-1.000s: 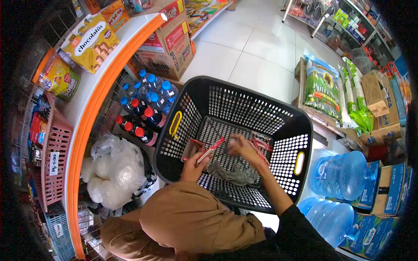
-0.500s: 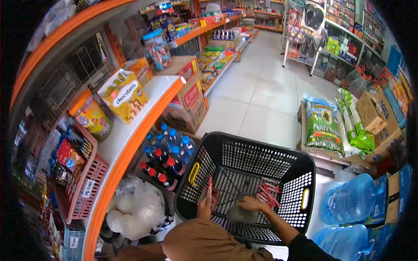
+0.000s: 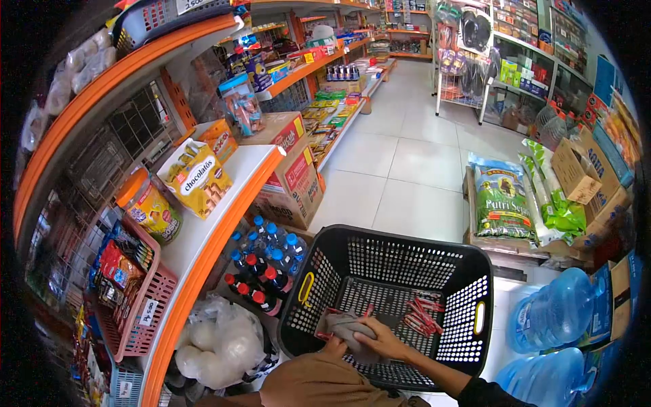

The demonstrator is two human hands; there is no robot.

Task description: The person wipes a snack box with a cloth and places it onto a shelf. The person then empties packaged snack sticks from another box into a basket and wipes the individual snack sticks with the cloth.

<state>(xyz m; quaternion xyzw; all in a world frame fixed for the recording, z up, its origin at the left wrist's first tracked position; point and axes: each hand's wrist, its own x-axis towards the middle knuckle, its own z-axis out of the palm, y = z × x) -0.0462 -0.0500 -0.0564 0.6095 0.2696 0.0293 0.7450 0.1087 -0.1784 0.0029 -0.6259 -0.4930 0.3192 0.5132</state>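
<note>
A black perforated basket [image 3: 407, 247] with yellow handles stands below me. At its left part, my right hand [image 3: 381, 339] grips a grey cloth [image 3: 352, 332], fingers closed on it. My left hand [image 3: 333, 347] is just left of the cloth; its fingers are mostly hidden, and a small red and white piece shows close by. Several red and white sticks or packets [image 3: 424, 315] lie in a loose pile at the basket's right side.
Left are an orange-edged shelf [image 3: 224, 230], a pink basket [image 3: 146, 298], bottles with blue and red caps [image 3: 261, 271] and a clear bag of white bundles [image 3: 220, 346]. Right are a Putri Sejati sack [image 3: 502, 200] and large blue water bottles [image 3: 556, 308].
The view has tilted up, showing more of the shop. My right hand has moved left with the grey cloth, towards my left hand. The red and white sticks on the right lie uncovered.
</note>
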